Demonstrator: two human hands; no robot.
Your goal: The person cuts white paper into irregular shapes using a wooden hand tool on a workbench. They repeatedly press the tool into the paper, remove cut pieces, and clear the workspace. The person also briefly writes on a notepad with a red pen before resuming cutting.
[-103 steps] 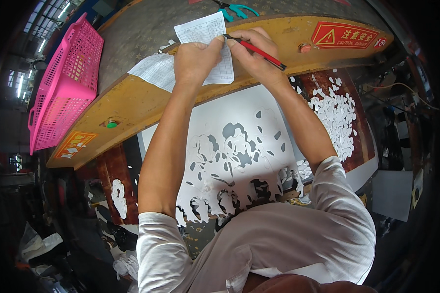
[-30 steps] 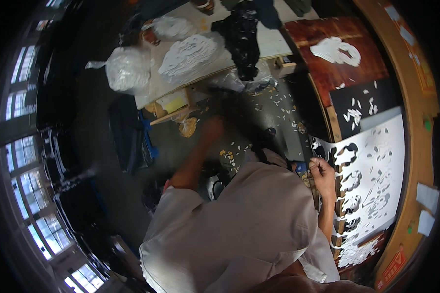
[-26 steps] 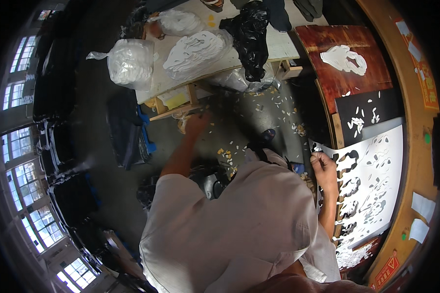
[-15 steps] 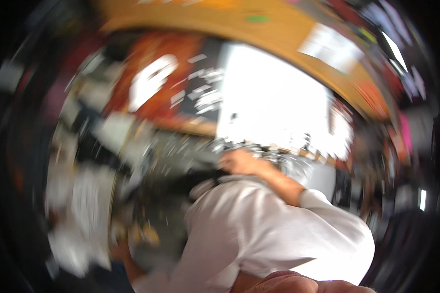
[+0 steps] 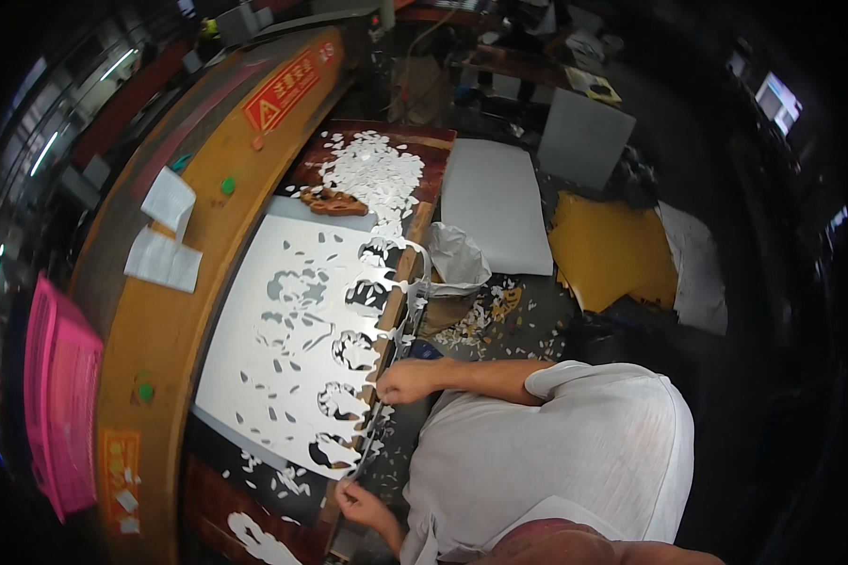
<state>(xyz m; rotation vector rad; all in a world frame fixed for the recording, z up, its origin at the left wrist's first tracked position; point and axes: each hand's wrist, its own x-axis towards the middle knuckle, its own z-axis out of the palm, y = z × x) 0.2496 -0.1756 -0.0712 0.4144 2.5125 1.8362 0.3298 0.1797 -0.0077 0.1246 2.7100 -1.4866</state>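
Dim workshop space is seen around a red-brown counter (image 5: pixel 433 146), where a perforated white sheet (image 5: pixel 316 363) is laid beside a yellow beam (image 5: pixel 179 330). White scraps (image 5: pixel 377 169) are heaped past its far end. At its jagged edge, the right hand (image 5: pixel 410 381) and left hand (image 5: pixel 360 502) are placed, fingers curled; whether anything is pinched cannot be told.

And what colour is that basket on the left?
The basket is pink, best seen in the head view.
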